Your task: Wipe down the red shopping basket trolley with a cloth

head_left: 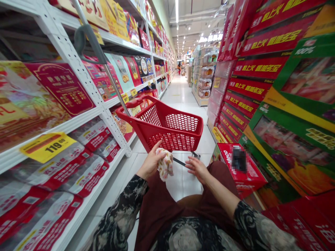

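A crumpled, pale cloth with a patterned print [165,164] hangs from my left hand [151,163], which is closed on it with the index finger pointing forward. My right hand [196,169] is held off to the right of the cloth, palm partly turned inward, its fingers apart and nothing in them. Just beyond both hands stands a red plastic shopping cart [171,129] with perforated walls. Its grey long handle [90,40] rises to the upper left. Part of the cart's lower frame is hidden by my hands and the cloth.
White metal shelving [96,94] with boxed goods and a yellow price tag [48,146] lines the left. On the right rise stacked red drink cartons [248,87] and green boxes [290,125]. A red box [240,167] sits low beside my right knee. The tiled aisle [179,82] runs ahead.
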Motion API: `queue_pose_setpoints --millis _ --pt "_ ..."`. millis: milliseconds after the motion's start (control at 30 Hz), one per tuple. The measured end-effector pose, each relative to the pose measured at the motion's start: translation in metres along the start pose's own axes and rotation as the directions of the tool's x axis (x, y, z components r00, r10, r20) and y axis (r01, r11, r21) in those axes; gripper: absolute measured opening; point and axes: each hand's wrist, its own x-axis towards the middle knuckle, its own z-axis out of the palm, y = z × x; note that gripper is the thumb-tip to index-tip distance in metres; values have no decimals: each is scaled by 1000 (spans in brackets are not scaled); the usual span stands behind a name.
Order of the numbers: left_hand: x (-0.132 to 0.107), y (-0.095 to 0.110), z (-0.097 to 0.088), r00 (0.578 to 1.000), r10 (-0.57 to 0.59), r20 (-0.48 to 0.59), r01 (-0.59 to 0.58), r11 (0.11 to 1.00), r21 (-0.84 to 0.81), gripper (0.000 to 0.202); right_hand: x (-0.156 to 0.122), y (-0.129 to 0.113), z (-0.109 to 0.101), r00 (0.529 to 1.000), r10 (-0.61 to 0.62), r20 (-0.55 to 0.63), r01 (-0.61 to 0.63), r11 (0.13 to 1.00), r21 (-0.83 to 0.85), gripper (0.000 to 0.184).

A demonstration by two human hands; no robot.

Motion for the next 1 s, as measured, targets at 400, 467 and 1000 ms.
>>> queue_pose_setpoints --millis 400,467,1000 --pt "-9 15 3 1000 20 -3 -20 996 -84 92 -25 -23 28 957 -15 289 -126 878 462 33" --pt "-8 11 3 1000 16 -24 -18 996 -89 92 -29 -27 23 968 -46 245 -94 844 528 36" --pt "0 -6 -11 992 1 -128 -3 1000 -23 58 -39 -42 4 976 -85 202 56 988 146 78"
